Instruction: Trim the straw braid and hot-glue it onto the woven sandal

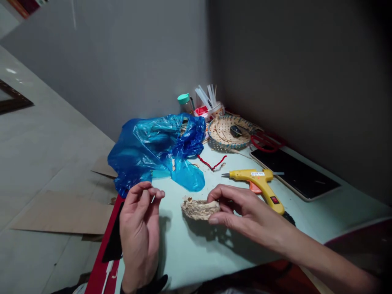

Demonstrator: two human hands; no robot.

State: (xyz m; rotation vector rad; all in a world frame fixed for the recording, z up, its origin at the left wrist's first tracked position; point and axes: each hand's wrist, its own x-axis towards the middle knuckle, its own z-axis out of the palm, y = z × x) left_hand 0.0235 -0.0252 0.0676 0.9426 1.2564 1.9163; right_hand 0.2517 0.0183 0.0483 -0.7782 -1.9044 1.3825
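A small, pale, rough ring of twisted fibre (199,209), like a little nest, is held just over the table by my right hand (241,208). Thumb and fingers grip its right end, and a loose flake sticks up on its left side. To the left, my left hand (142,228) is raised with its fingers curled and the tips close to the thumb. Whether anything tiny is between them I cannot make out. Behind my right hand lies a yellow hot glue gun (255,176), with a clear glue stick in its back end.
A crumpled blue plastic bag (143,143) covers the table's back left. Behind are a green-lidded jar (184,102), a tub of glue sticks (217,110) and a woven basket (226,141). Red-handled scissors (266,142), a dark tablet (297,171) and a red fuzzy wire (211,165) lie nearby.
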